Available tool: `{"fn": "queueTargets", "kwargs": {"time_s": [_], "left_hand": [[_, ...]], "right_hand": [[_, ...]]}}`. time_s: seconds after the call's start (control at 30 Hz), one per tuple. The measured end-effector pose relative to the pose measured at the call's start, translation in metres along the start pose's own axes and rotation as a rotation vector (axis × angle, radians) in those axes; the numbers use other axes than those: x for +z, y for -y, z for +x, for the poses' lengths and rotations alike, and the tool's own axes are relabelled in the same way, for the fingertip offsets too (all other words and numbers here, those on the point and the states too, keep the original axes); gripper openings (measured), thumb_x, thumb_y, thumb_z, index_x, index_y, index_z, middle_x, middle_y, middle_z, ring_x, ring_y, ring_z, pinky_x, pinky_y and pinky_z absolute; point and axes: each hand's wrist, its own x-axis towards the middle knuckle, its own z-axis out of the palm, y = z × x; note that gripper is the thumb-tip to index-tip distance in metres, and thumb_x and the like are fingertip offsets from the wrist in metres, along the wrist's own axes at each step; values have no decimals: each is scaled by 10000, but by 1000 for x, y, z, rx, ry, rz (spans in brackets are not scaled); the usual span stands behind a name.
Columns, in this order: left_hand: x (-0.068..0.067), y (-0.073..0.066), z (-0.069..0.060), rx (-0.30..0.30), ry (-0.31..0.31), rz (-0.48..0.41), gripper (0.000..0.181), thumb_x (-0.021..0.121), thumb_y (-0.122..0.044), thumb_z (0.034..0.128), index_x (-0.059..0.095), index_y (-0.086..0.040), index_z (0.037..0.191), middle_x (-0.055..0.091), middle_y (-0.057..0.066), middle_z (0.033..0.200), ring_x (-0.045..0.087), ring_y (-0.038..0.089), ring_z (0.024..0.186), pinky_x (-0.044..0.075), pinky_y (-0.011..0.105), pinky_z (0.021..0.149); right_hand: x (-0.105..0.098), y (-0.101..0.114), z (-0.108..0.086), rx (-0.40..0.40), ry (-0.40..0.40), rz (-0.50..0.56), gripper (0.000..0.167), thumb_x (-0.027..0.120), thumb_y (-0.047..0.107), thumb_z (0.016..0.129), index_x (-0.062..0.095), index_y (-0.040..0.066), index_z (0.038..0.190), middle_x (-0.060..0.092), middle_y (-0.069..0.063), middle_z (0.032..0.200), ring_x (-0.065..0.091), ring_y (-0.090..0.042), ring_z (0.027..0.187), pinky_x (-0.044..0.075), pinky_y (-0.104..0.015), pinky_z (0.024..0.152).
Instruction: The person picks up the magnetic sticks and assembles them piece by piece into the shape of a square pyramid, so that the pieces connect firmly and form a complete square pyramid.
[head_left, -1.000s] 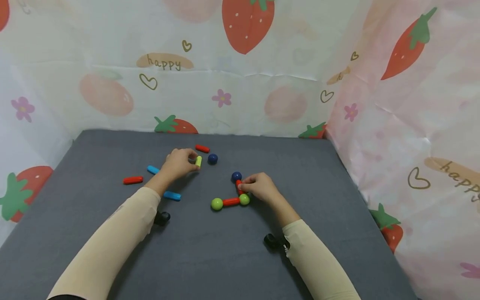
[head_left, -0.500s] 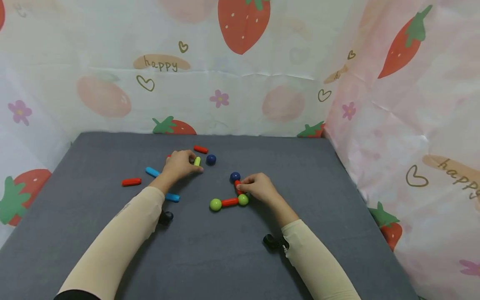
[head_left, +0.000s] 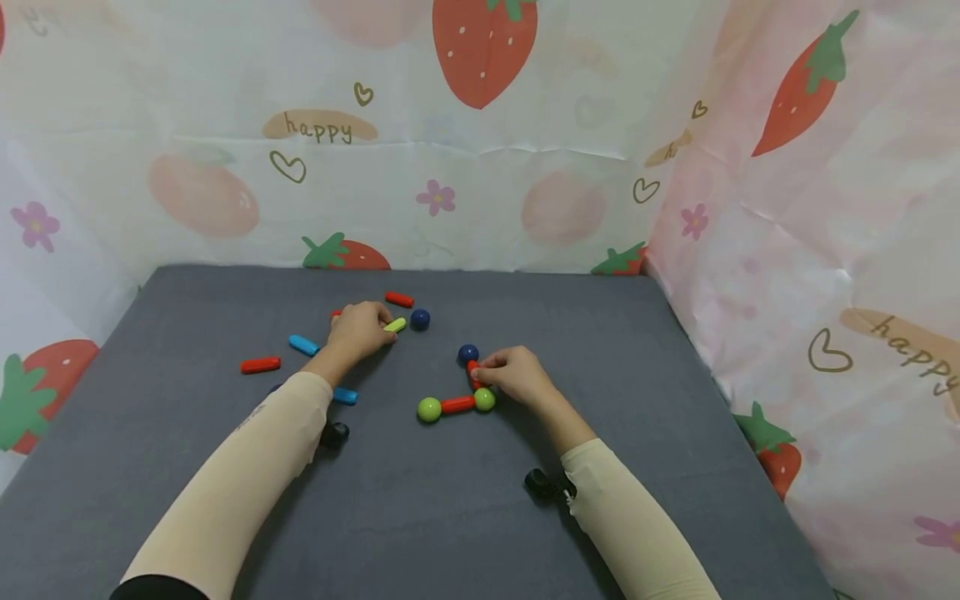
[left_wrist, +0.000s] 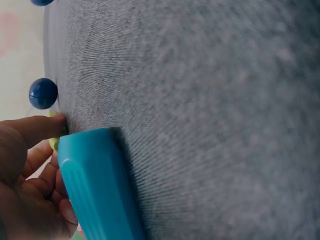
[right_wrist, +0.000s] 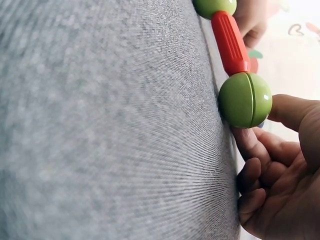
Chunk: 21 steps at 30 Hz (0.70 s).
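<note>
My left hand (head_left: 356, 333) pinches a yellow-green rod (head_left: 396, 325) just above the cloth, close to a loose navy ball (head_left: 420, 319). With thumb and fingers, my right hand (head_left: 521, 375) pinches a red rod (head_left: 473, 367) that stands between a navy ball (head_left: 468, 355) and a green ball (head_left: 484, 399). From that green ball a second red rod (head_left: 457, 405) runs left to another green ball (head_left: 429, 409), forming an L-shaped chain of toy pieces. In the right wrist view, the corner green ball (right_wrist: 245, 100) hides the gripped rod. A blue rod (left_wrist: 95, 180) looms near the left wrist camera.
Loose pieces lie about the left arm: a red rod (head_left: 260, 365), a blue rod (head_left: 303, 345) and another blue rod (head_left: 345, 396). Another red rod (head_left: 399, 298) lies near the back. A red piece (head_left: 336, 313) is mostly hidden behind the left hand. Strawberry-printed cloth walls enclose the grey table (head_left: 420, 517).
The yellow-green rod has turned in my left hand from nearly upright to slanting towards the loose navy ball. My right hand and the chain keep their place; the head view shifts slightly.
</note>
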Motion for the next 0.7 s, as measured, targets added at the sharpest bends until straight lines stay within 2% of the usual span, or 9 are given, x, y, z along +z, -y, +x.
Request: {"fn": "queueTargets", "kwargs": {"time_s": [0.17, 0.43, 0.7], "left_hand": [[-2, -1, -3, 16, 7, -5, 248, 727, -222, 957, 712, -78, 1158, 674, 113, 1052, 558, 312, 1008, 382, 557, 966], [-4, 0, -10, 53, 3, -45, 217, 757, -208, 938, 731, -100, 1123, 705, 107, 1058, 616, 293, 979, 423, 507, 926], [0, -8, -15, 109, 30, -81, 210, 783, -194, 917, 748, -96, 1100, 724, 99, 1045, 637, 270, 950, 452, 480, 916]], "right_hand": [[0, 0, -1, 8, 1, -3, 242, 783, 359, 913, 812, 131, 989, 742, -18, 992, 618, -178, 849, 485, -301, 708], [1, 0, 0, 0, -6, -9, 249, 786, 354, 911, 812, 123, 998, 746, -27, 1006, 624, -178, 850, 496, -302, 713], [1, 0, 0, -1, -13, 3, 239, 786, 338, 914, 812, 115, 995, 745, -33, 1010, 622, -182, 844, 497, -303, 707]]}}
